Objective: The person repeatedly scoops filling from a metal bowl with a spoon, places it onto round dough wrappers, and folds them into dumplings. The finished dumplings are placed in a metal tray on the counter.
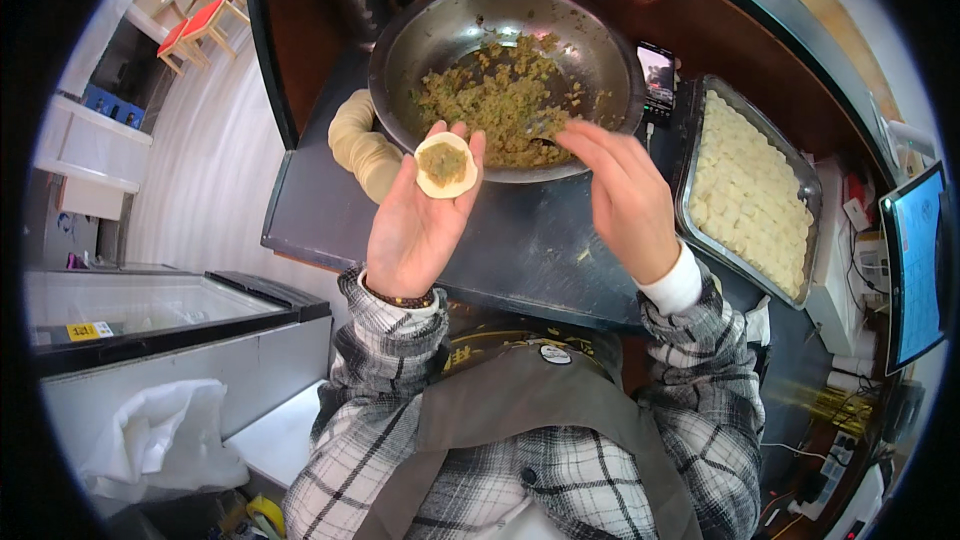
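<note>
On my raised left hand [424,232] lies a round dough wrapper [472,176] with a dab of minced filling [444,165] at its middle; the fingers support its underside. My right hand [619,195] is over the near right rim of a big steel bowl [622,37], its fingers around the end of a metal utensil, perhaps a spoon, whose tip is in the loose filling [495,101]. A curved stack of dough wrappers [360,146] leans beside the bowl's left side, partly behind my left hand.
A metal tray [686,199] packed with dumplings [746,195] stands at the right on the dark table [525,240]. A phone [657,82] with a plugged-in cable is between bowl and tray. A monitor [916,270] stands far right, a glass-topped freezer [157,307] at the left.
</note>
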Demonstrator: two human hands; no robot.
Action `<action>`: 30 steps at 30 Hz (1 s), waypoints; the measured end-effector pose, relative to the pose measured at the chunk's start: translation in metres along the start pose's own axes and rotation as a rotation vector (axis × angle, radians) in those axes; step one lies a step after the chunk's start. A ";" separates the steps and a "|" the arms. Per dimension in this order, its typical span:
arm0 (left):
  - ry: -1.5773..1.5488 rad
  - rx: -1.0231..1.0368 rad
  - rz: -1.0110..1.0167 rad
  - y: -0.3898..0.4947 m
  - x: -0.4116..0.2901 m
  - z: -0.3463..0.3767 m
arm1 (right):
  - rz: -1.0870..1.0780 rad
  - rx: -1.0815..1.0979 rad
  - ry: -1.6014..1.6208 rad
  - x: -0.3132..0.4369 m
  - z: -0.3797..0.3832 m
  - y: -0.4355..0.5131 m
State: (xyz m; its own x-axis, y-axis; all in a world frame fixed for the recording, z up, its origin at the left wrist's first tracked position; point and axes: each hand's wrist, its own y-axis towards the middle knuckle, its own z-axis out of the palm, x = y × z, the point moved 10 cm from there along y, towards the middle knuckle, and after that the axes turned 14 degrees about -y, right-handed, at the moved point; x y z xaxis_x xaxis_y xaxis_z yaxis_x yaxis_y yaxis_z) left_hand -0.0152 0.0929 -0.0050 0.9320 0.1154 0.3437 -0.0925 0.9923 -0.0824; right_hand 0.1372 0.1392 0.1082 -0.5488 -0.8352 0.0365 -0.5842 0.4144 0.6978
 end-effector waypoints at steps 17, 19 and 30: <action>-0.028 -0.055 0.015 -0.001 0.002 -0.006 | 0.119 0.703 0.211 0.002 0.110 -0.125; -0.012 -0.052 0.008 -0.001 0.003 -0.006 | 0.116 0.733 0.237 0.007 0.105 -0.118; -0.060 -0.048 -0.041 -0.002 0.011 -0.007 | -0.020 0.224 0.011 0.026 0.017 -0.018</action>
State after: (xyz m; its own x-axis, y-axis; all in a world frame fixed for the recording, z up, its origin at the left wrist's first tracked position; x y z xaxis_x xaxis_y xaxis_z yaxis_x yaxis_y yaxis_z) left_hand -0.0023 0.0915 -0.0075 0.9119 0.0787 0.4028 -0.0365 0.9931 -0.1114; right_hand 0.1228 0.1165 0.0843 -0.5302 -0.8473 0.0326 -0.7138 0.4668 0.5221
